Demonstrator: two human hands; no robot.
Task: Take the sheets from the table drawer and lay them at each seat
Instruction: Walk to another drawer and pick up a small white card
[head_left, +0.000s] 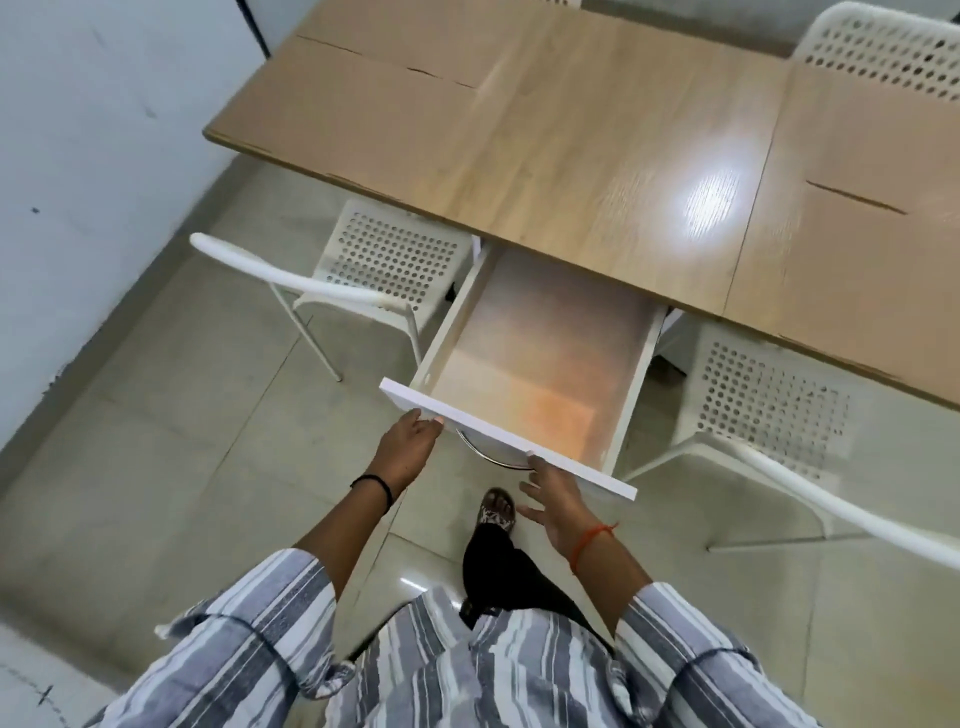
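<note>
The white drawer (631, 384) stands pulled out from under the wooden table (597, 156), and only its pale bottom shows inside. Tan sheets lie flat on the tabletop: two at the left end (337, 109) and two at the right end (872, 135). My left hand (408, 447) holds the left end of the drawer front (582, 470), fingertips curled over its top edge. My right hand (556, 501) is spread open against the drawer front, just right of the curved metal handle (480, 452).
A white perforated chair (395, 260) is tucked in left of the drawer and another (769, 410) right of it. A third chair (883, 47) stands at the far right side. A white wall (78, 156) runs along the left. My foot (496, 512) is on the tiled floor below the drawer.
</note>
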